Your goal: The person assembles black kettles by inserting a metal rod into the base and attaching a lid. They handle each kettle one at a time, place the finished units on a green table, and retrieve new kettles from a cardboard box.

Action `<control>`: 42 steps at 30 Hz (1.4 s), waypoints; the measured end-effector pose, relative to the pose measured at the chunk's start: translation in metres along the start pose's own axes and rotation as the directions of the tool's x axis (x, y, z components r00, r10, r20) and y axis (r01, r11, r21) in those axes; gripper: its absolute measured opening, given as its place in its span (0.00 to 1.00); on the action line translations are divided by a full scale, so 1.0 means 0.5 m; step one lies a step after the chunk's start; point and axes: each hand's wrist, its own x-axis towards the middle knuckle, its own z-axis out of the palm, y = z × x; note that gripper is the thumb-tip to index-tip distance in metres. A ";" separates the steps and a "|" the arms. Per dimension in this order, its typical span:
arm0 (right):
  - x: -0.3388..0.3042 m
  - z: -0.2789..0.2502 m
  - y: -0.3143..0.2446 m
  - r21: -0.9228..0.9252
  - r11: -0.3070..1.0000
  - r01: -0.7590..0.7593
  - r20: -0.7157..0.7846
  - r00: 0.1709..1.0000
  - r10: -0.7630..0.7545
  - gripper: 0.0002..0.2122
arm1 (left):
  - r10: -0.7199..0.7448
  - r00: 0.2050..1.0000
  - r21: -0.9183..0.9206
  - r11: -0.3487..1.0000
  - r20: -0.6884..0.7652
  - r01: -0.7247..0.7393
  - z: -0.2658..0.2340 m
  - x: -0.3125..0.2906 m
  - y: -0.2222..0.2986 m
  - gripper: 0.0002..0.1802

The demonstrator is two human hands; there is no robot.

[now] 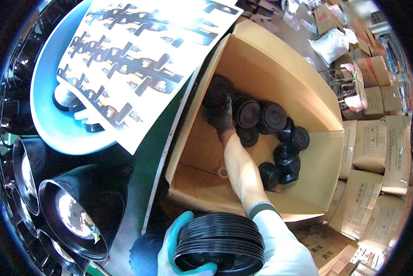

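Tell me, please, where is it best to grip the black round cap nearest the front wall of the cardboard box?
Probably by its round rim, coming from above. The black round cap lies loose on the floor of the cardboard box, whose top is open, so its sides look free for fingers.

A factory packing floor is showing here: stacked cartons (pixel 367 184) are lining the aisle, black lamp shades (pixel 77 211) are crowding the surface (pixel 142 175).

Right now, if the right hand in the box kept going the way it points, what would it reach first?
The right hand, in a dark glove, points into the far left corner of the cardboard box. It would first meet the black round part at its fingertips, which it seems to touch already; depth is hard to judge.
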 end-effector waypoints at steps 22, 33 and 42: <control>-0.285 0.232 -0.424 -0.270 0.843 -0.466 -0.318 0.869 0.379 0.39 | 0.636 0.738 0.571 0.526 0.227 -0.630 -0.137 -0.173 -0.041 0.52; -0.843 0.585 -0.546 -0.057 0.829 -0.557 0.252 0.795 0.552 0.35 | 0.882 0.278 0.910 -0.411 0.381 0.055 -0.482 -0.409 -0.232 0.31; -0.932 0.702 -0.244 -0.337 0.410 -0.847 0.256 0.337 0.906 0.24 | 0.868 0.369 0.939 -0.341 0.333 -0.045 -0.568 -0.399 -0.340 0.27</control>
